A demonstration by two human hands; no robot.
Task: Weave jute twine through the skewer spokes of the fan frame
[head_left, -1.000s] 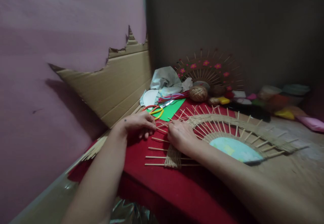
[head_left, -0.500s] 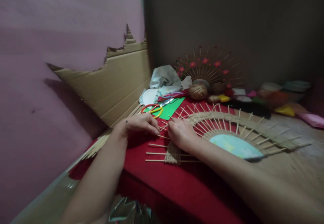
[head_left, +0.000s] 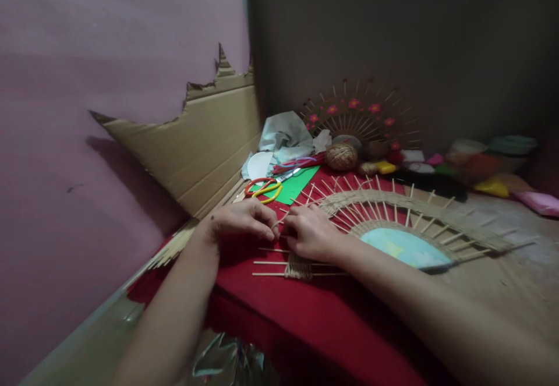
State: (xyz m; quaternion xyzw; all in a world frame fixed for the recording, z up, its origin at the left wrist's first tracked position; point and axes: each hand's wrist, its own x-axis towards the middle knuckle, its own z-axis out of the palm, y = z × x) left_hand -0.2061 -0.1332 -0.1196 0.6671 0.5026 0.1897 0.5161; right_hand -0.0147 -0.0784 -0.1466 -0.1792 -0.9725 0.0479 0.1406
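Note:
A round frame of thin wooden sticks (head_left: 388, 211) lies on a red cloth (head_left: 305, 310), with a band of woven jute between the sticks and a pale blue disc (head_left: 404, 247) in its middle. My left hand (head_left: 242, 220) pinches at the stick ends on the frame's left side, fingers closed. My right hand (head_left: 308, 232) rests on the woven band beside it, fingers curled onto the sticks. The two hands nearly touch. What passes between the fingertips is too small to make out.
Red and yellow scissors (head_left: 264, 188) lie on green paper (head_left: 294, 187). Behind are a ball of jute twine (head_left: 341, 156), a finished stick frame with pink flowers (head_left: 362, 118), crumpled cloth (head_left: 283, 135) and coloured felt pieces (head_left: 489, 167). Torn cardboard (head_left: 196, 141) leans on the left wall.
My left hand has slid right and down toward my right hand, fingertips closing on the stick ends. The right hand has stayed on the woven band. The view shifted slightly.

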